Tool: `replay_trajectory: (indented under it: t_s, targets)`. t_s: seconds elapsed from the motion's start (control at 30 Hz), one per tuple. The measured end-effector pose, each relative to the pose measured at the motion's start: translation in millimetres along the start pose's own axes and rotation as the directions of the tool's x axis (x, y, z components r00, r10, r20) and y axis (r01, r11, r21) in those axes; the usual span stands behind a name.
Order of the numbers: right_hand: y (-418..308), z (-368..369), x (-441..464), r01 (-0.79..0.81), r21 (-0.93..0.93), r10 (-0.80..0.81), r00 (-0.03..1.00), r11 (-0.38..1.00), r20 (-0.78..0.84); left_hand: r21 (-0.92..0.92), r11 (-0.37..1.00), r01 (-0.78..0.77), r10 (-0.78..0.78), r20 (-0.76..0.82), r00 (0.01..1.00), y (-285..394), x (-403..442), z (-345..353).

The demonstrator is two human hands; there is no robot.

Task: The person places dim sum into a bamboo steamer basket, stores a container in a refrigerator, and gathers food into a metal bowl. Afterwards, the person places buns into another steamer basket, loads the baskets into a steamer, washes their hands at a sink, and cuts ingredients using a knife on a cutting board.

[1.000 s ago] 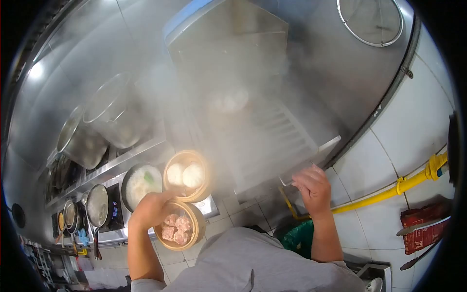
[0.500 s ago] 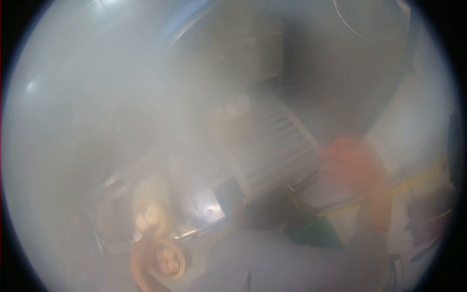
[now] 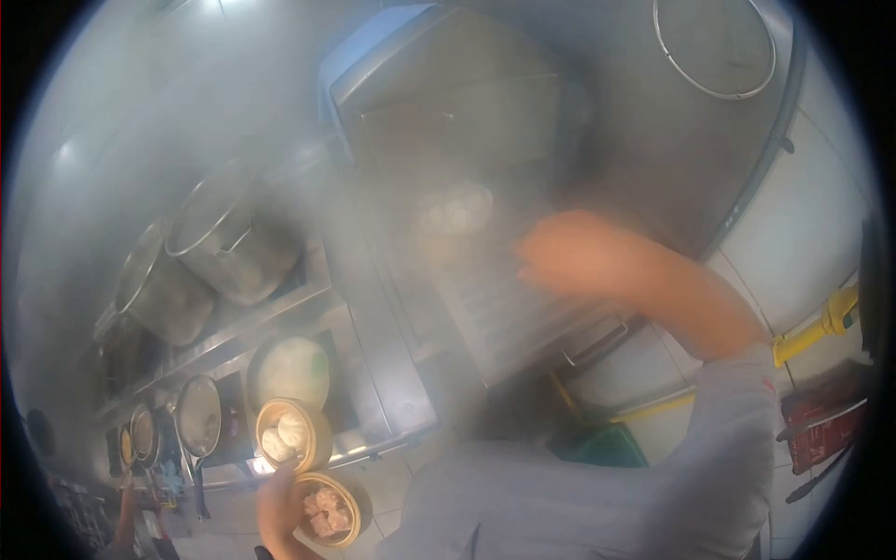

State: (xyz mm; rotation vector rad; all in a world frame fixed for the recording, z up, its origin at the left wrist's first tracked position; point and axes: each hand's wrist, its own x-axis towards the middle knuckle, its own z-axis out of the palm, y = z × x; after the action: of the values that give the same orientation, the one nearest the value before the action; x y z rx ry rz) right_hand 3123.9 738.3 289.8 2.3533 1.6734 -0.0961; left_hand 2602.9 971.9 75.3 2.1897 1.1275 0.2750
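Note:
My left hand (image 3: 278, 504) is closed on the rim of a bamboo steamer basket (image 3: 356, 523) that holds several pinkish dumplings (image 3: 327, 511). Its fingertips lie close to a second bamboo steamer basket (image 3: 322, 439) with white buns (image 3: 285, 437) inside, at the counter's edge. Blurred by motion, my right hand (image 3: 569, 250) is stretched over a slatted metal rack (image 3: 509, 322) in the steam, and its fingers cannot be made out. Left of that hand, more white buns (image 3: 457, 211) show faintly through the haze, apart from it.
Two large metal pots (image 3: 233, 247) stand at the left on the stove. Pans (image 3: 199, 415) lie in front of them, and another person's arm (image 3: 126, 513) shows at lower left. A round strainer (image 3: 714, 47) is at upper right; a green container (image 3: 607, 448) is below the rack.
My right hand has moved left from the rack's right edge to over the rack. The steam has thinned, so the pots and pans show clearly. My left hand keeps its place by the basket.

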Motion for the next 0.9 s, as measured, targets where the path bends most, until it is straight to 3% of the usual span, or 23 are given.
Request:
replay_trajectory:
  t_s: [0.03,0.17,0.27,0.37,0.43,0.5,0.53,0.57,0.6,0.67,0.73,0.77,0.83,0.9]
  targets:
    - [2.1,2.1,19.2,-0.007,-0.038,0.009,0.998,0.999,0.067,0.052,0.999,-0.011,0.011,0.004,1.0,-4.6,0.4,-1.8]
    - [12.3,20.6,83.4,-0.018,0.002,0.018,0.999,1.0,0.05,0.029,1.0,0.003,-0.003,-0.001,1.0,27.4,2.6,-8.1]
    - [19.1,45.9,113.9,-0.024,0.136,0.028,0.999,0.99,-0.024,0.078,0.989,-0.126,0.125,0.012,0.992,37.5,8.0,-8.2]
    - [20.3,59.7,122.7,0.117,0.086,-0.107,0.988,0.989,-0.108,0.136,0.975,-0.176,0.166,0.08,0.983,56.3,14.7,-13.1]
    - [-1.0,5.7,95.7,0.018,0.006,-0.019,0.928,1.0,0.372,0.023,0.995,-0.093,0.091,0.07,0.993,66.8,19.2,-13.8]
    - [1.6,-13.7,38.2,0.1,0.024,-0.103,0.95,0.995,0.293,0.088,0.99,-0.113,0.105,0.088,0.991,95.7,19.6,-27.5]
    - [-4.1,-32.9,9.1,0.028,-0.032,-0.013,0.925,0.999,0.38,0.086,0.987,-0.135,0.128,0.09,0.988,99.4,21.3,-29.6]
    - [-8.5,-51.5,-31.0,-0.022,0.067,0.003,0.962,0.998,0.274,0.08,0.985,-0.155,0.147,0.095,0.985,100.2,21.7,-29.9]
    - [-16.2,-63.0,-69.9,-0.035,0.161,0.03,0.999,0.986,0.034,0.018,0.98,-0.199,0.197,0.085,0.977,93.9,24.3,-29.0]
    - [-29.0,-74.6,-129.1,-0.07,0.267,0.146,0.95,0.961,-0.275,-0.021,0.975,-0.219,0.22,0.149,0.964,99.5,38.0,-33.5]
    - [-32.3,-58.6,-174.2,-0.027,0.474,0.232,0.895,0.88,-0.38,-0.032,0.953,-0.301,0.3,0.233,0.925,111.5,54.7,-34.0]
    - [-31.3,-42.4,-191.5,-0.029,0.481,0.232,0.9,0.876,-0.37,-0.031,0.956,-0.293,0.291,0.243,0.925,130.4,59.8,-36.0]
    - [-30.0,-4.1,-212.6,0.119,0.67,0.266,0.856,0.733,-0.444,0.095,0.889,-0.447,0.416,0.237,0.878,181.9,74.9,-33.2]
    - [-35.8,36.0,-213.9,0.091,0.679,0.324,0.828,0.728,-0.458,0.117,0.859,-0.498,0.456,0.268,0.849,204.9,100.5,-22.0]
